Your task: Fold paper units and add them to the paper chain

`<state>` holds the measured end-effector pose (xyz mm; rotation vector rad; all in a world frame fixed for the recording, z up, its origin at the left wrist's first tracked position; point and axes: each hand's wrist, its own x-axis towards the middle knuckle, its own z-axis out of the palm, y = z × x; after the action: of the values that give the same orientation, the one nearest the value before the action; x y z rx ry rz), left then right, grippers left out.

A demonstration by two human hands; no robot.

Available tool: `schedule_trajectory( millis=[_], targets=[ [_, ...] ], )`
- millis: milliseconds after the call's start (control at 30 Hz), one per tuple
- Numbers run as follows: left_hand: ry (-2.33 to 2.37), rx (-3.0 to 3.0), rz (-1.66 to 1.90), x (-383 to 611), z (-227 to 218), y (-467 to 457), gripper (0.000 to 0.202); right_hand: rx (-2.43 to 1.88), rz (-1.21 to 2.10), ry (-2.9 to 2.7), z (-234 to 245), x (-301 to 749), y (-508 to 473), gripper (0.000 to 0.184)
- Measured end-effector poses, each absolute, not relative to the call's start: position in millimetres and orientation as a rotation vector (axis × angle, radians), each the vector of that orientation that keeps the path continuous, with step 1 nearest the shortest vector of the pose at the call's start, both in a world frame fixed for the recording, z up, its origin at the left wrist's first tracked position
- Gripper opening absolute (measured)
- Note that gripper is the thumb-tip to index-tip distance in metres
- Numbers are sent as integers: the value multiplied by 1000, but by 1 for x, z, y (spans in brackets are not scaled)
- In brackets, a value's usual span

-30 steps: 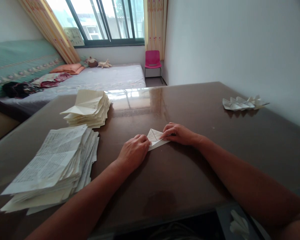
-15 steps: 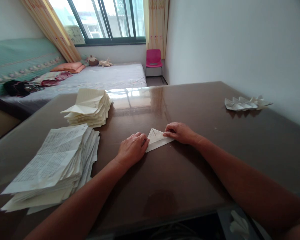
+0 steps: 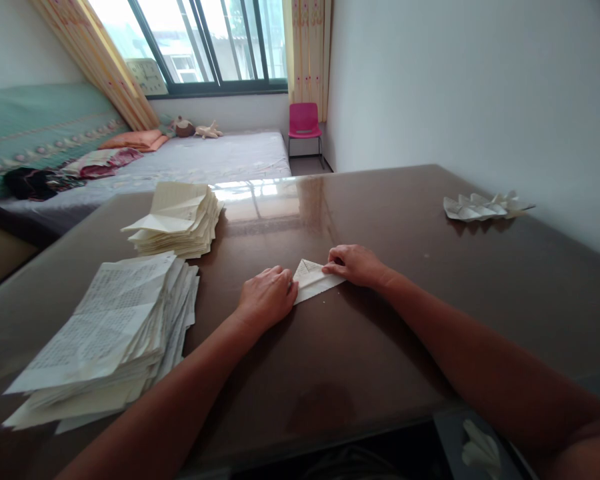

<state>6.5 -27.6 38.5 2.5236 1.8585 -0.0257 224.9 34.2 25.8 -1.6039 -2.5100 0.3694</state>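
- Folded paper (image 3: 314,281) lies on the table (image 3: 390,347), near middle, between both hands.
- Left hand (image 3: 267,298), fingers curled, pins its left corner.
- Right hand (image 3: 355,265) presses fingertips on its right edge.

Printed sheet stack (image 3: 110,333) near left on brown table (image 3: 330,360); folded paper stack (image 3: 177,220) behind it; folded paper shapes (image 3: 483,207) far right; pink chair (image 3: 305,120), bed (image 3: 210,157) beyond

A home bedroom: a bed (image 3: 205,157) with pillows (image 3: 135,139) and soft toys (image 3: 185,125) stood under a curtained window (image 3: 215,40), beside a pink chair (image 3: 305,123) and a glossy brown counter (image 3: 380,333).
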Motion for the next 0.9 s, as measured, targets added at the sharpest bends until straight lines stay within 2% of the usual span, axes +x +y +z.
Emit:
schedule_trajectory(
  millis=[300,433,600,900],
  targets=[
    [1846,2614,96,11,35,-31,29,-1645,363,-2485,27,224,34,30],
    [1588,2861,223,14,36,-33,42,-1657,378,-2473,26,223,34,31],
    [1383,2948,96,21,34,-36,40,-1676,385,-2465,27,223,33,30],
    [1425,2923,-25,19,38,-39,40,-1676,398,-2466,29,221,34,29]
  ],
)
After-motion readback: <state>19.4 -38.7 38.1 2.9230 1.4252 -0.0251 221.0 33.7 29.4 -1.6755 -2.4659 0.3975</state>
